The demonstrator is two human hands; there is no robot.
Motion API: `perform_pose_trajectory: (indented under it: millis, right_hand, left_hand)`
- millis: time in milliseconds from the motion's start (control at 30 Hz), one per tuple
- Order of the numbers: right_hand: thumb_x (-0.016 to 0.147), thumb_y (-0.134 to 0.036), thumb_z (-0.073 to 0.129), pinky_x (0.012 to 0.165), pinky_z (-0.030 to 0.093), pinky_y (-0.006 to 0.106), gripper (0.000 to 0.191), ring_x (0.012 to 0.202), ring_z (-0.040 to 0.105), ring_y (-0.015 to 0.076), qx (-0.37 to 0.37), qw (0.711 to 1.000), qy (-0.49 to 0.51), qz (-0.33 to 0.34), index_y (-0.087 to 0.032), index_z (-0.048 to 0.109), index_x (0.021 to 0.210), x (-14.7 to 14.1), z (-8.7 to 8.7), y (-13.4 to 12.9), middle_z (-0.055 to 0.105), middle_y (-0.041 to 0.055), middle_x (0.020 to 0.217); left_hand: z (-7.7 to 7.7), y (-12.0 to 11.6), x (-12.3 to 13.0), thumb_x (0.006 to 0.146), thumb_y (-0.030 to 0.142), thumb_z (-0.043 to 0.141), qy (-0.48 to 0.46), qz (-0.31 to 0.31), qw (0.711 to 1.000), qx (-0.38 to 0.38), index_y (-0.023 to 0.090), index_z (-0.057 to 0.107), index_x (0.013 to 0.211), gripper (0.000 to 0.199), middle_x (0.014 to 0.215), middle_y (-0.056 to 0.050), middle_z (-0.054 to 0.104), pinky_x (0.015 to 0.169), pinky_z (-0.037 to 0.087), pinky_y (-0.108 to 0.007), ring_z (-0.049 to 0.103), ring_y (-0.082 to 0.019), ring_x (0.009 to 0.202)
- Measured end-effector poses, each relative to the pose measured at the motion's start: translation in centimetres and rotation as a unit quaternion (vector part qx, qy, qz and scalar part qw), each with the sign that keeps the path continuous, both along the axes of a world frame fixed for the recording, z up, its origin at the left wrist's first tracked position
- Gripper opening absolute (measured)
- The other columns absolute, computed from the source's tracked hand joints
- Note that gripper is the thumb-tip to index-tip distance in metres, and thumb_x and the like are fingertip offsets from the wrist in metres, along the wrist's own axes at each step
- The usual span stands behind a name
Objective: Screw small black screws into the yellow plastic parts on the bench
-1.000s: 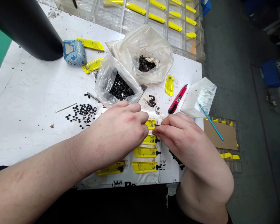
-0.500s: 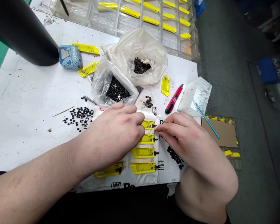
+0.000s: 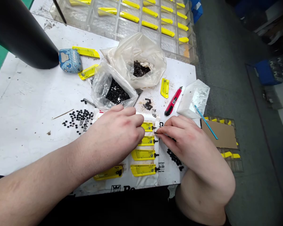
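Several yellow plastic parts (image 3: 143, 169) lie in a column on a white cloth, each with a small black piece at its right end. Over the column's upper left, my left hand (image 3: 119, 136) is curled with its fingertips hidden beneath it; what it holds, if anything, cannot be seen. My right hand (image 3: 179, 135) pinches a tiny dark piece (image 3: 155, 132) between thumb and forefinger, close to the right ends of the upper yellow parts. Beside that hand is a pile of small black pieces (image 3: 174, 157). Another yellow part (image 3: 109, 172) lies below my left wrist.
Two plastic bags (image 3: 142, 77) of black pieces stand behind my hands. A red cutter (image 3: 173, 101), a white block (image 3: 194, 97) and a blue stick (image 3: 205, 121) are at the right. Loose black beads (image 3: 79, 119) lie left, a black cylinder (image 3: 25, 34) further back, a compartment tray (image 3: 129, 28) at the back.
The whole view has shifted slightly, with most things a little further left and lower. Both hands keep nearly the same pose; the dark piece at my right fingertips shows more clearly.
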State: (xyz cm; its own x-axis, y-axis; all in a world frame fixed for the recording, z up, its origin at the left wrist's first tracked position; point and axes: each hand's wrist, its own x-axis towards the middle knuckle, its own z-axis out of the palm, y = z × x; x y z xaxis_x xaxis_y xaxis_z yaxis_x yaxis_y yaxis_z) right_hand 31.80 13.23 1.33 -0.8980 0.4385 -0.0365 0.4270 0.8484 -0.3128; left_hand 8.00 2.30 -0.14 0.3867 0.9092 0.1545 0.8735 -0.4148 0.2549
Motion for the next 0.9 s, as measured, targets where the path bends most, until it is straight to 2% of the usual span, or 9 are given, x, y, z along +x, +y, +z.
perform_pose_trajectory:
  millis: [133,367,533,667,733,800,900]
  right_hand:
    - [0.103,-0.015,0.080,0.082,0.045,0.038,0.005,0.093,0.059,0.0229,-0.003,1.000,0.004,-0.003,-0.019,0.080,0.100,0.1,0.1,-0.1,0.065,0.0030,0.095]
    - [0.103,-0.013,0.080,0.089,0.046,0.039,0.009,0.099,0.059,0.0233,-0.038,0.999,0.014,-0.019,-0.022,0.079,0.105,0.0,-0.3,-0.3,0.066,0.0024,0.099]
    - [0.104,-0.011,0.075,0.084,0.045,0.039,0.015,0.094,0.060,0.0231,-0.023,0.999,0.034,-0.012,-0.024,0.076,0.098,0.6,-1.8,-0.6,0.062,0.0012,0.096]
    - [0.105,-0.011,0.069,0.079,0.050,0.037,0.020,0.089,0.064,0.0225,0.010,0.999,0.046,0.005,-0.025,0.074,0.092,1.0,-3.7,0.2,0.064,0.0016,0.098]
    - [0.105,-0.012,0.066,0.079,0.054,0.036,0.022,0.090,0.066,0.0226,0.008,0.999,0.045,0.010,-0.027,0.074,0.092,1.1,-4.1,0.6,0.066,0.0017,0.100]
    - [0.106,-0.012,0.063,0.078,0.058,0.035,0.024,0.090,0.068,0.0229,0.005,0.998,0.057,0.019,-0.027,0.075,0.092,1.2,-3.7,0.8,0.067,0.0022,0.099]
    - [0.109,-0.018,0.060,0.074,0.062,0.032,0.024,0.087,0.070,0.0221,-0.007,0.994,0.107,0.033,-0.028,0.075,0.094,0.9,-2.1,0.7,0.068,0.0030,0.096]
  left_hand:
    - [0.1,0.0,0.0,0.098,0.023,0.076,-0.007,0.004,1.000,-0.004,0.021,0.067,0.078,0.022,0.085,-0.003,0.063,0.077,0.033,-0.044,0.054,-0.026,0.086]
    - [0.3,-0.2,0.0,0.101,0.030,0.076,-0.026,0.013,0.999,-0.020,0.021,0.069,0.080,0.024,0.087,-0.003,0.064,0.079,0.037,-0.045,0.056,-0.027,0.088]
    - [0.9,-0.6,0.3,0.103,0.039,0.073,-0.034,0.045,0.997,-0.047,0.022,0.072,0.087,0.024,0.095,-0.002,0.067,0.082,0.042,-0.046,0.060,-0.027,0.095]
    - [1.1,-0.6,0.0,0.104,0.048,0.069,-0.038,0.055,0.995,-0.075,0.022,0.072,0.089,0.031,0.098,-0.003,0.068,0.086,0.046,-0.047,0.061,-0.027,0.097]
    - [1.4,-0.6,0.0,0.105,0.050,0.067,-0.053,0.067,0.993,-0.085,0.022,0.072,0.091,0.032,0.101,-0.004,0.070,0.086,0.047,-0.046,0.062,-0.027,0.099]
    - [1.7,-0.8,0.2,0.105,0.049,0.066,-0.084,0.080,0.989,-0.090,0.022,0.074,0.094,0.031,0.103,-0.005,0.071,0.088,0.049,-0.045,0.063,-0.026,0.100]
    - [2.1,-0.9,0.6,0.104,0.047,0.066,-0.180,0.120,0.971,-0.101,0.023,0.078,0.102,0.028,0.102,-0.006,0.072,0.087,0.050,-0.042,0.066,-0.025,0.099]
